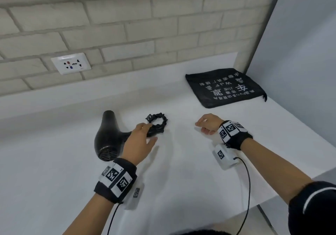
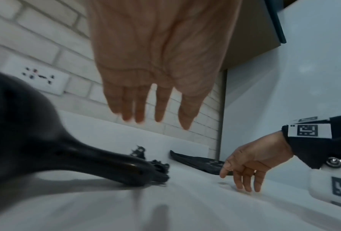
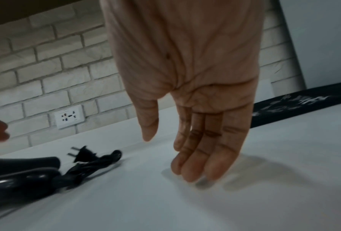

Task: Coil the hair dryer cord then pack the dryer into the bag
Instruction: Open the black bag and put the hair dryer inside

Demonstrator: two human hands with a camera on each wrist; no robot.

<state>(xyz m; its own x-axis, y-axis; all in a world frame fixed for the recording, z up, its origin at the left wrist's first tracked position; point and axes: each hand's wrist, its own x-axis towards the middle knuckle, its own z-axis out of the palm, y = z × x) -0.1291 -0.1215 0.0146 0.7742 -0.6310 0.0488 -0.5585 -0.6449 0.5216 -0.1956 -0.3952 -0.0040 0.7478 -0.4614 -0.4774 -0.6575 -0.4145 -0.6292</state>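
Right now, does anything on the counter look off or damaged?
Nothing stands out. The hair dryer lies on its side, its cord bundled in a loop by the handle, and the bag lies flat, apart from both.

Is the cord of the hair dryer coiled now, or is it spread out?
Coiled. The cord lies in a small bundled ring at the end of the hair dryer handle, with the plug free on top.

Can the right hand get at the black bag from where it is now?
Probably yes. The right hand hangs open and holds nothing, and the bag lies flat beyond it near the corner, with only bare counter between them. The hair dryer and coiled cord sit off to its left.
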